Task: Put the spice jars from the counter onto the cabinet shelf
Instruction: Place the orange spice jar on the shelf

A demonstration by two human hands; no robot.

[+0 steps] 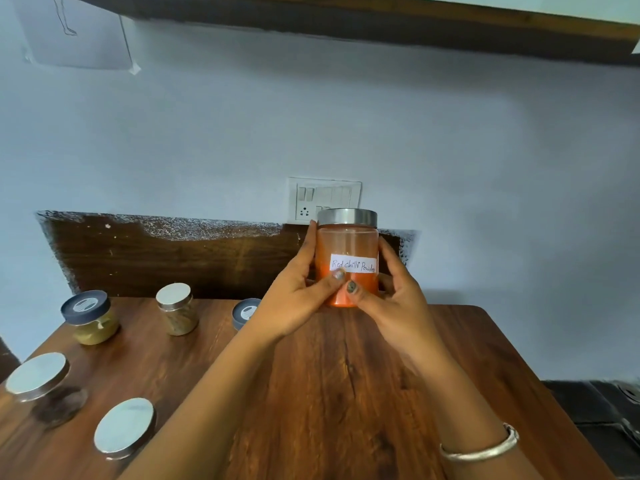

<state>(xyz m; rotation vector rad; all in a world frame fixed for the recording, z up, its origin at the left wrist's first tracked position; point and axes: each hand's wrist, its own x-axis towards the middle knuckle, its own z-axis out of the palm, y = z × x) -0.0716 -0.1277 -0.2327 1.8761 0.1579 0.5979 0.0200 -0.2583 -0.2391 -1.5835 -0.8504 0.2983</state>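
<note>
Both hands hold a clear jar of red chilli powder [347, 244] with a steel lid and a handwritten white label, raised above the wooden counter [346, 375]. My left hand [298, 299] wraps its left side and my right hand [394, 299] its right side, thumbs meeting on the front. Several other spice jars stand on the counter's left: a dark-lidded jar of yellowish powder [90, 317], a small steel-lidded jar [177, 308], a dark-lidded jar [245, 312] half hidden behind my left wrist, and two steel-lidded jars [40, 379] [124, 427] near the front. A dark wooden shelf [381, 26] runs overhead.
A switch and socket plate [323, 197] is on the pale blue wall right behind the jar. A dark wooden backboard [156, 258] runs along the counter's rear edge. A sheet of paper [76, 32] is taped at upper left. Something dark [595, 417] lies right of the counter.
</note>
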